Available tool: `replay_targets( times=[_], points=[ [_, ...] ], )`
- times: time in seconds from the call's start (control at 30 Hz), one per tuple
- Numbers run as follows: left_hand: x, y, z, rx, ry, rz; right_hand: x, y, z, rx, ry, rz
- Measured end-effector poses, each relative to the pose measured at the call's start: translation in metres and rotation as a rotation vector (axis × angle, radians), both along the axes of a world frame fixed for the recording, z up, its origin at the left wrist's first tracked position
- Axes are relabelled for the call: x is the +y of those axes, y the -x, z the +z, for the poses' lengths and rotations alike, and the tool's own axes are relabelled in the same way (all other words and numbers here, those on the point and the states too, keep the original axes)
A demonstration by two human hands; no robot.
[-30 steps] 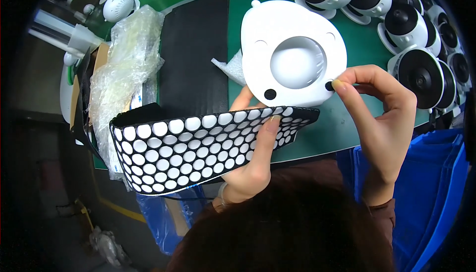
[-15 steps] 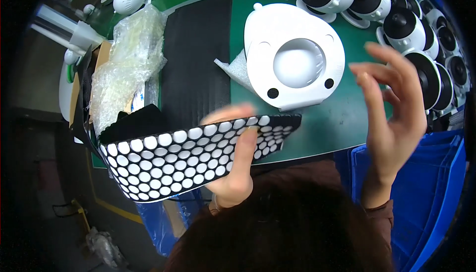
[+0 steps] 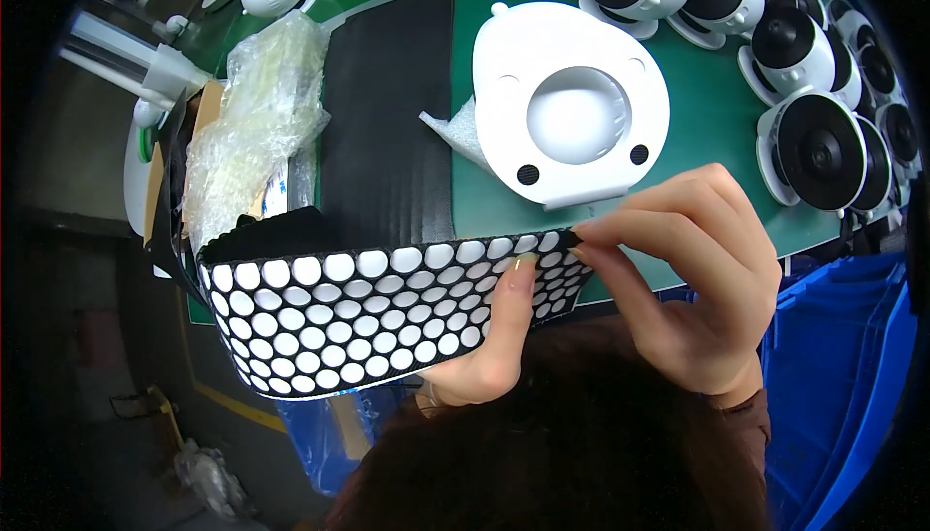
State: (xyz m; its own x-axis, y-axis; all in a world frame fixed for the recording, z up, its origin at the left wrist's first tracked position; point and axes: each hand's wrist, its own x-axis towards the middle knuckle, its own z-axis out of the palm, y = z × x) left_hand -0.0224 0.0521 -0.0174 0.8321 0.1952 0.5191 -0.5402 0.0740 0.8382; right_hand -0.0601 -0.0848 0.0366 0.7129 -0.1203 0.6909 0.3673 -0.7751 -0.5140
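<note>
My left hand [image 3: 489, 357] grips a black sheet of white round dots [image 3: 334, 298], thumb flat on the dotted side and fingers hidden behind. The sheet is tilted up and bends at its left end. At its right upper corner my right hand [image 3: 697, 274] pinches with thumb and index finger; whether a single dot is between them is hidden. Beyond the sheet, on the green table, lies a white rounded housing [image 3: 496, 76] with a large round opening. Two black textured round pads [image 3: 527, 174] sit at its near corners, and two shallow round recesses show farther back.
Several white-and-black round-headed devices [image 3: 821, 150] crowd the right side. A black mat [image 3: 387, 124] lies left of the housing, beside bubble wrap [image 3: 257, 124] in a box. Foam wrapping [image 3: 463, 134] pokes out under the housing. A blue crate [image 3: 833, 357] stands at lower right.
My right hand has come left and down from above the table to the sheet's right corner and closed there. The left thumb has slid right along the sheet.
</note>
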Motion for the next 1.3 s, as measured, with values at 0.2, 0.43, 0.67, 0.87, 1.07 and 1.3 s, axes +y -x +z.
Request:
replay_targets(
  times=[0.2, 0.43, 0.67, 0.87, 1.07, 1.3],
  points=[
    [-0.009, 0.000, 0.003, 0.010, 0.051, -0.016, -0.005, -0.001, 0.004, 0.096, -0.010, 0.012],
    [-0.017, 0.003, 0.005, 0.027, 0.112, -0.037, -0.004, -0.004, -0.001, 0.021, 0.021, -0.025],
    [-0.018, -0.004, 0.005, -0.013, 0.103, -0.072, -0.007, -0.008, -0.001, 0.030, 0.048, 0.030],
    [-0.017, -0.005, 0.004, -0.018, 0.073, -0.087, -0.004, -0.009, 0.000, 0.018, 0.141, -0.020],
    [-0.016, -0.013, 0.005, -0.041, 0.112, -0.102, -0.005, 0.006, 0.029, 0.085, 0.072, -0.066],
    [-0.017, -0.024, 0.005, 0.031, 0.047, -0.325, -0.049, -0.031, 0.030, 0.321, -0.450, -0.023]
  ],
)
